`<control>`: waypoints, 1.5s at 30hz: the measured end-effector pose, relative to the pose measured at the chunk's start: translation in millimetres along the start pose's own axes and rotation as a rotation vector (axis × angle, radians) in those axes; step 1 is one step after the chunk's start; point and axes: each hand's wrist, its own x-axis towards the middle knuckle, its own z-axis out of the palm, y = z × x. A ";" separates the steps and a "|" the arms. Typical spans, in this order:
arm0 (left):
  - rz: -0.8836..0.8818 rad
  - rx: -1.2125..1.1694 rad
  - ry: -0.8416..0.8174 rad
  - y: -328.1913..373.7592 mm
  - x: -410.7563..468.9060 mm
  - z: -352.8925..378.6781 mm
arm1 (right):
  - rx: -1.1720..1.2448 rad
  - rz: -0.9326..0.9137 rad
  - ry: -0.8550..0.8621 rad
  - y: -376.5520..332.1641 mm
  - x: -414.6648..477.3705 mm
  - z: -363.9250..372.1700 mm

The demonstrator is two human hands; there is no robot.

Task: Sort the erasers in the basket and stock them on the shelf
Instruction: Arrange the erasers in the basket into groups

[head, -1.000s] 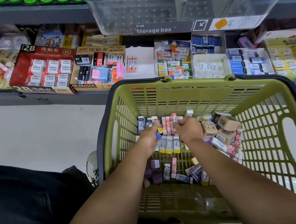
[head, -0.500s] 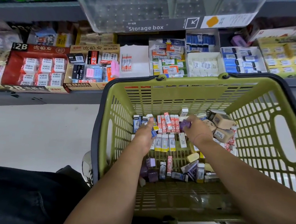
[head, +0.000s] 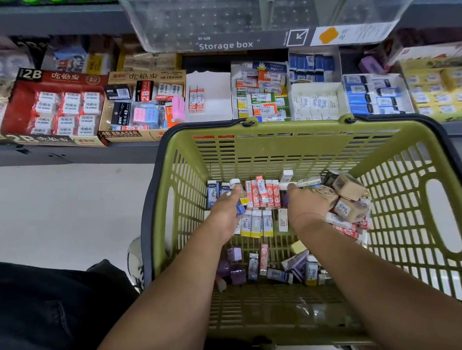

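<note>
The green basket (head: 297, 153) with a dark rim sits in front of me and holds several loose erasers. Red-and-white erasers (head: 263, 195) lie in a row at the back, with yellow-and-white ones (head: 256, 223) below them. Blue-and-white ones (head: 212, 192) lie to the left. My left hand (head: 224, 212) grips a small stack of blue-and-white erasers (head: 240, 202). My right hand (head: 307, 204) is curled, knuckles up, beside tan boxed erasers (head: 347, 198), and pinches a purple eraser (head: 285, 200) that is mostly hidden.
The shelf behind carries a red 2B eraser box (head: 55, 110), a 4B eraser box (head: 143, 110), a nearly bare white box (head: 212, 96), a blue-and-white eraser tray (head: 373, 95) and a yellow box (head: 444, 91). A clear storage box (head: 239, 15) overhangs above. Purple erasers (head: 233, 265) lie near the basket's front.
My right hand has shifted slightly to the right from the red-and-white row, and a purple eraser now shows at its fingertips. The left hand keeps its stack.
</note>
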 end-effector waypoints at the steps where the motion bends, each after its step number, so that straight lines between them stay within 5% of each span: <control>1: 0.012 -0.002 0.003 -1.4 1.2 0.4 | 0.071 -0.013 -0.023 0.2 2.2 1.3; 6: 0.015 -0.010 0.000 -1.6 6.3 0.6 | 0.582 -0.007 -0.196 -1.5 3.0 0.2; 14: 0.031 0.014 -0.017 -1.3 7.8 -1.0 | 0.525 0.009 -0.400 -11.8 12.6 -13.6; 21: -0.071 -0.004 0.040 1.4 0.9 -2.3 | 0.638 0.083 -0.097 -24.9 5.3 -14.1; 35: -0.029 -0.051 0.010 9.7 -13.6 -10.1 | 0.901 -0.009 -0.092 -24.7 -7.0 -15.3; 41: -0.059 0.008 -0.085 19.0 -49.7 -9.3 | 1.315 -0.122 -0.495 -27.3 -29.6 -43.8; 45: -0.054 0.094 -0.045 33.2 -68.9 -15.4 | 1.481 0.039 -0.459 -30.3 -31.3 -39.8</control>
